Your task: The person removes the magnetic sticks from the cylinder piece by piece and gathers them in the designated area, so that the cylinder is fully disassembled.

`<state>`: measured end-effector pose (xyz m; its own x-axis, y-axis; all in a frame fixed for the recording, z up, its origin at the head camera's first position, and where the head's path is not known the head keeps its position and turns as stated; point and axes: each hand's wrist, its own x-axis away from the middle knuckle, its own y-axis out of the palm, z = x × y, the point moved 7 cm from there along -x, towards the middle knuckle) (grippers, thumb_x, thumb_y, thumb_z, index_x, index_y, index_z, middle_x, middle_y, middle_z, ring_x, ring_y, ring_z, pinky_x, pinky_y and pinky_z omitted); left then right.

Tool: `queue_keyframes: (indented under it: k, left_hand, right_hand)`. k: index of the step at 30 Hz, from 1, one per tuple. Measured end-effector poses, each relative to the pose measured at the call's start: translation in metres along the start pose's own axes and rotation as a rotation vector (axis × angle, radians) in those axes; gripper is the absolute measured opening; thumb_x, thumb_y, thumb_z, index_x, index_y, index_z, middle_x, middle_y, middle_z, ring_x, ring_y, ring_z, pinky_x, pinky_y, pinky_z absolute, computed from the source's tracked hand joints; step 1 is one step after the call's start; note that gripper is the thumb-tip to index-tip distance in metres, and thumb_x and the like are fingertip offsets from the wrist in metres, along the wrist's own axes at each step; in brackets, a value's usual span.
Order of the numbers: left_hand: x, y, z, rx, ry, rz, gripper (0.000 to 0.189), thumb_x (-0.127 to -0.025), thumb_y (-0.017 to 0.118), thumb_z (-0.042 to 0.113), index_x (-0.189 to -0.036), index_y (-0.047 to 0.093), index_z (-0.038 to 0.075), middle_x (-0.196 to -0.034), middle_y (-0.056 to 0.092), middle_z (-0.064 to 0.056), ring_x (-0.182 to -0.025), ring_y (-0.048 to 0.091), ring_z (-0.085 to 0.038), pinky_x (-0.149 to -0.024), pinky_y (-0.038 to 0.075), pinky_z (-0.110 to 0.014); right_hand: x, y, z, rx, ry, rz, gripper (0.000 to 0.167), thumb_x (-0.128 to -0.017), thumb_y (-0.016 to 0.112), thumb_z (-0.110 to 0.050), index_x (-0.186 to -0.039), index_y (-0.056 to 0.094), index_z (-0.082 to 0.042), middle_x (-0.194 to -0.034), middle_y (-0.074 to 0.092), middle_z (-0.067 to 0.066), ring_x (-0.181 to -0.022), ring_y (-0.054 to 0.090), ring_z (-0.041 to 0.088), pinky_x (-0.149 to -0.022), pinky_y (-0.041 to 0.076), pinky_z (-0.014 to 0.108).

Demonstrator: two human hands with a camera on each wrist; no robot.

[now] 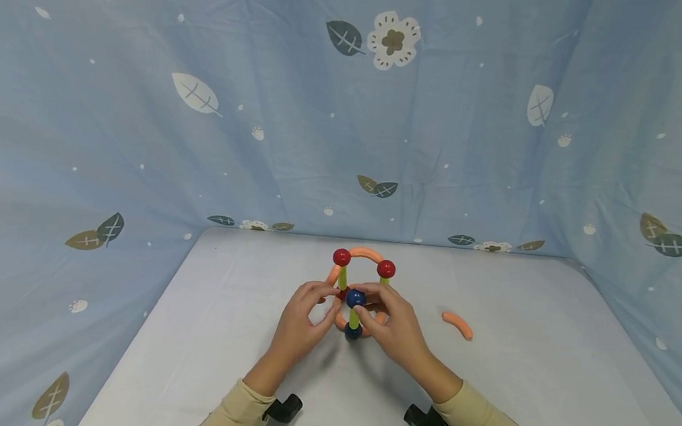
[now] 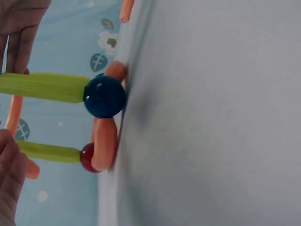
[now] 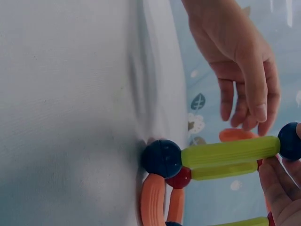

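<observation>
A built frame of green rods, curved orange rods and balls stands on the table. Two red balls sit on top at the back, among them the left red ball (image 1: 341,257), with a curved orange rod (image 1: 366,252) bridging them. At the front, an upright green rod (image 3: 230,150) joins a lower blue ball (image 3: 161,158) to an upper blue ball (image 1: 356,298). My right hand (image 1: 399,326) pinches that upper ball. Beside the frame's left side is my left hand (image 1: 301,324), fingers loosely bent, thumb and forefinger apart. Its fingertips are close to another curved orange rod (image 3: 237,135).
A loose curved orange rod (image 1: 457,325) lies on the white table (image 1: 520,391) to the right of the frame. Blue patterned cloth (image 1: 299,135) hangs behind the table and along its sides. Black wrist cameras, such as the left camera (image 1: 284,409), sit under both wrists.
</observation>
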<state>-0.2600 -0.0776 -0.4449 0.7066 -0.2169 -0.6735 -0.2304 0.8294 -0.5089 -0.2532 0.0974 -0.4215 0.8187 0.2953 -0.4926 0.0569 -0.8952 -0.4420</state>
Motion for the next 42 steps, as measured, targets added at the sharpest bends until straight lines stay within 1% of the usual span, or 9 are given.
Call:
queue_keyframes:
  k: [2,5,8,10,14,19,28,38,42]
  left_hand:
    - [0.004,0.003,0.000,0.018,-0.005,-0.009,0.026,-0.090,0.077,0.009,-0.115,0.072,0.009,-0.111,0.067,-0.002,-0.098,0.064,-0.018,-0.083,0.057,-0.034]
    - [0.010,0.011,-0.002,0.043,-0.038,-0.053,0.025,-0.091,0.076,0.010,-0.115,0.070,0.010,-0.106,0.068,-0.001,-0.095,0.065,-0.016,-0.082,0.057,-0.033]
    - [0.015,0.021,-0.006,0.084,-0.103,-0.115,0.030,-0.091,0.076,0.013,-0.119,0.068,0.011,-0.110,0.069,-0.002,-0.097,0.066,-0.017,-0.086,0.057,-0.034]
    - [0.018,0.026,-0.009,0.114,-0.141,-0.141,0.032,-0.090,0.077,0.013,-0.121,0.067,0.011,-0.113,0.069,-0.002,-0.100,0.067,-0.017,-0.088,0.058,-0.035]
    - [0.020,0.033,-0.011,0.164,-0.203,-0.166,0.033,-0.090,0.078,0.013,-0.120,0.066,0.011,-0.113,0.069,-0.002,-0.102,0.068,-0.015,-0.089,0.058,-0.035]
    - [0.019,0.039,-0.013,0.193,-0.269,-0.198,0.025,-0.093,0.076,0.016,-0.116,0.068,0.013,-0.110,0.070,0.000,-0.101,0.068,-0.014,-0.089,0.058,-0.035]
    - [0.016,0.042,-0.013,0.181,-0.269,-0.195,0.020,-0.093,0.075,0.013,-0.112,0.070,0.014,-0.104,0.071,0.005,-0.093,0.069,-0.008,-0.083,0.059,-0.028]
    - [0.013,0.043,-0.011,0.174,-0.255,-0.203,0.019,-0.092,0.076,0.012,-0.111,0.072,0.012,-0.101,0.071,0.003,-0.090,0.069,-0.007,-0.081,0.059,-0.025]
    - [0.013,0.043,-0.011,0.168,-0.240,-0.199,0.019,-0.092,0.076,0.011,-0.111,0.072,0.011,-0.101,0.071,0.002,-0.089,0.069,-0.008,-0.080,0.059,-0.026]
  right_hand:
    - [0.000,0.000,0.000,0.002,0.001,0.000,0.035,-0.095,0.074,-0.013,-0.129,0.065,-0.014,-0.122,0.066,-0.002,-0.102,0.069,0.022,-0.084,0.060,0.038]
    - [-0.001,0.000,-0.001,0.004,0.004,0.002,0.035,-0.095,0.074,-0.013,-0.129,0.065,-0.015,-0.121,0.066,-0.002,-0.102,0.069,0.022,-0.083,0.060,0.038]
    - [-0.001,-0.001,-0.001,0.008,0.008,0.007,0.035,-0.094,0.074,-0.012,-0.129,0.065,-0.015,-0.121,0.066,-0.002,-0.102,0.069,0.019,-0.083,0.060,0.039]
    - [-0.001,-0.001,-0.001,0.012,0.005,0.010,0.035,-0.094,0.074,-0.012,-0.128,0.065,-0.014,-0.120,0.066,-0.002,-0.101,0.069,0.018,-0.083,0.060,0.041]
    - [0.000,-0.001,-0.001,0.011,0.002,0.007,0.035,-0.095,0.074,-0.012,-0.129,0.065,-0.013,-0.121,0.066,-0.002,-0.101,0.069,0.019,-0.082,0.060,0.041]
    - [0.000,-0.001,0.001,0.010,0.018,0.006,0.035,-0.096,0.073,-0.013,-0.129,0.065,-0.015,-0.120,0.066,-0.004,-0.101,0.069,0.019,-0.082,0.060,0.033]
    - [0.000,0.000,-0.001,-0.004,-0.007,0.009,0.034,-0.096,0.072,-0.016,-0.129,0.066,-0.010,-0.118,0.067,-0.003,-0.101,0.069,0.021,-0.079,0.060,0.036]
    - [0.001,-0.002,0.001,0.011,-0.049,0.004,0.037,-0.095,0.073,-0.010,-0.131,0.064,-0.017,-0.116,0.066,-0.002,-0.098,0.069,0.013,-0.082,0.059,0.029]
    - [0.001,-0.003,0.003,-0.006,-0.036,0.001,0.038,-0.095,0.073,-0.011,-0.131,0.064,-0.018,-0.117,0.065,-0.002,-0.098,0.069,0.013,-0.083,0.059,0.027]
